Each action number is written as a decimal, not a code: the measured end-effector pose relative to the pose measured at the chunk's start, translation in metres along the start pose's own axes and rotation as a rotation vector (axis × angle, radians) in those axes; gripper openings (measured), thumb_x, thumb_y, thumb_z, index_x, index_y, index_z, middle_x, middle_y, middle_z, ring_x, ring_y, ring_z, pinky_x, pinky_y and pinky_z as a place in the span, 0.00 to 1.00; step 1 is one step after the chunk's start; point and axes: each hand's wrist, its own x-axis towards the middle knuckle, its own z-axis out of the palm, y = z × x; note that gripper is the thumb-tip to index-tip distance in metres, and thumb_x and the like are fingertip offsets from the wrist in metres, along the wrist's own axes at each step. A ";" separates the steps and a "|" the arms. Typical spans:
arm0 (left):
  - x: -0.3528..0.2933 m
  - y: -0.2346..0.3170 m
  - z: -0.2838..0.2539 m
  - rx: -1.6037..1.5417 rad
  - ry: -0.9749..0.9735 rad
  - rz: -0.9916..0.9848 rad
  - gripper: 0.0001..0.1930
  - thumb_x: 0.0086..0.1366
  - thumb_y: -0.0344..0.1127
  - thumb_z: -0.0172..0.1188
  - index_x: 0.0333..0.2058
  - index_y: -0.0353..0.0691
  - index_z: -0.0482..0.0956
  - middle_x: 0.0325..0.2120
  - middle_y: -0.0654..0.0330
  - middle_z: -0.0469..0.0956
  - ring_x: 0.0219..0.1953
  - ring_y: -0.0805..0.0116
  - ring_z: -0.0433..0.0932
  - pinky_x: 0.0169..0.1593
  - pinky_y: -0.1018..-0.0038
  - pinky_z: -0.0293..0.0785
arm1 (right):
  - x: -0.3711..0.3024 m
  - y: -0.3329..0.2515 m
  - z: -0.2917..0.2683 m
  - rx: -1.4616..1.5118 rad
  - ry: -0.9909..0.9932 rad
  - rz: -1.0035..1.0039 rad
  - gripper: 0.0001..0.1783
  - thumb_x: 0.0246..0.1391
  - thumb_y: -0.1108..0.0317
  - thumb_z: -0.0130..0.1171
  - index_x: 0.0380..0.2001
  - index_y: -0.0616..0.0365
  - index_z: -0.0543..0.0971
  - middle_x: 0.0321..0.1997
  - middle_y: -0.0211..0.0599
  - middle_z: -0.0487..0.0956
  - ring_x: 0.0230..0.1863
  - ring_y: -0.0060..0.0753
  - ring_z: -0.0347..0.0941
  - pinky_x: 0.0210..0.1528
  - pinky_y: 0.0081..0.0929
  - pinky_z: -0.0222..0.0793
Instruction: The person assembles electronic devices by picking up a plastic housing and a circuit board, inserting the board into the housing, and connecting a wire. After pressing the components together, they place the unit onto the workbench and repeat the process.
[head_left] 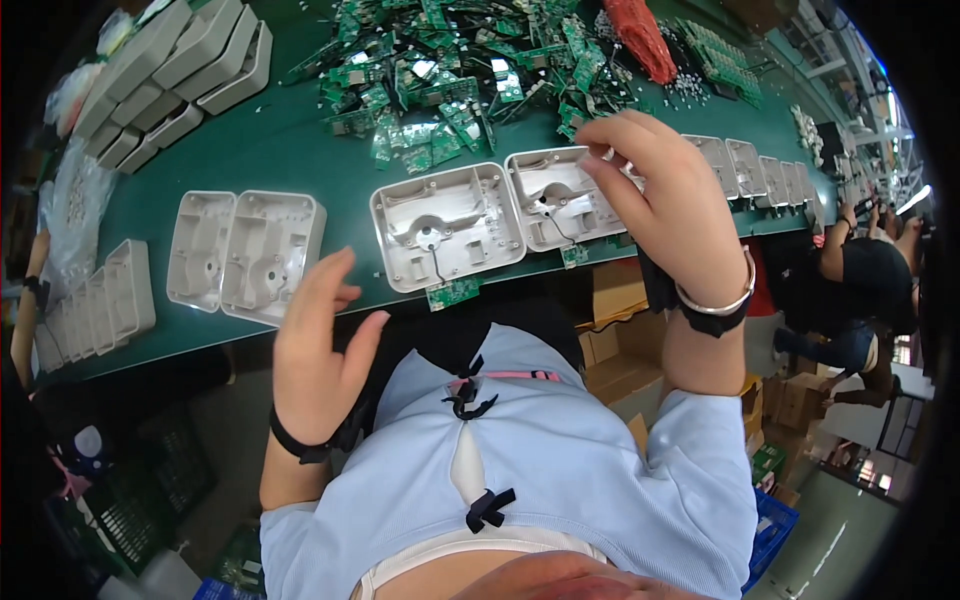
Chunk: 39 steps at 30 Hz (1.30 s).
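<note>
My left hand [325, 350] hovers at the table's front edge, thumb and fingers apart, holding nothing. It is nearest to an open pair of pale plastic housing shells [272, 255] on the left. Before me lies a pale housing shell [450, 228] with a dark wire leading to a green circuit board [454, 293] at its front edge. Beside it sits a similar housing shell [548, 205], with a small green board [575, 256] hanging on its wire. Above that shell's right part is my right hand [655, 185], fingers bent and slightly apart, nothing visible in them; it hides part of the shell.
A large heap of green circuit boards [450, 75] covers the table's far middle. Grey shells [180, 75] are stacked far left, with more shells [115, 295] nearer. A row of shells [745, 168] runs right. A red bag [640, 38] lies far right. Other people work at both sides.
</note>
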 end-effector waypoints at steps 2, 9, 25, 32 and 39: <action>-0.011 -0.006 -0.011 0.078 0.059 0.040 0.35 0.60 0.26 0.74 0.66 0.35 0.71 0.56 0.45 0.78 0.48 0.51 0.82 0.54 0.64 0.79 | 0.017 -0.002 0.008 0.003 -0.035 -0.042 0.12 0.61 0.73 0.65 0.47 0.61 0.82 0.43 0.44 0.82 0.43 0.47 0.81 0.46 0.41 0.76; -0.027 -0.033 -0.031 0.652 0.350 -0.051 0.40 0.57 0.45 0.79 0.65 0.38 0.72 0.67 0.45 0.69 0.67 0.41 0.68 0.70 0.47 0.61 | 0.102 0.005 0.078 -0.280 -0.185 -0.294 0.14 0.57 0.69 0.65 0.47 0.53 0.85 0.45 0.43 0.85 0.46 0.51 0.83 0.48 0.45 0.81; -0.028 -0.047 -0.014 0.709 0.283 -0.043 0.37 0.60 0.47 0.75 0.65 0.40 0.73 0.65 0.60 0.75 0.74 0.47 0.63 0.74 0.32 0.39 | 0.137 0.038 0.059 0.122 -0.047 -0.188 0.09 0.62 0.69 0.61 0.42 0.55 0.88 0.30 0.42 0.83 0.33 0.42 0.82 0.39 0.38 0.80; -0.026 -0.042 -0.009 0.633 0.309 -0.011 0.41 0.59 0.48 0.75 0.68 0.41 0.70 0.69 0.55 0.69 0.76 0.49 0.61 0.75 0.36 0.41 | 0.132 0.048 0.053 0.906 -0.158 0.411 0.07 0.67 0.68 0.62 0.42 0.59 0.84 0.29 0.31 0.84 0.19 0.16 0.69 0.21 0.17 0.62; -0.026 -0.041 -0.009 0.708 0.276 -0.064 0.47 0.56 0.54 0.77 0.69 0.38 0.67 0.71 0.45 0.63 0.75 0.44 0.60 0.73 0.31 0.43 | 0.130 0.079 0.054 1.398 -0.266 0.095 0.11 0.69 0.66 0.61 0.51 0.58 0.81 0.41 0.32 0.86 0.28 0.15 0.73 0.25 0.15 0.64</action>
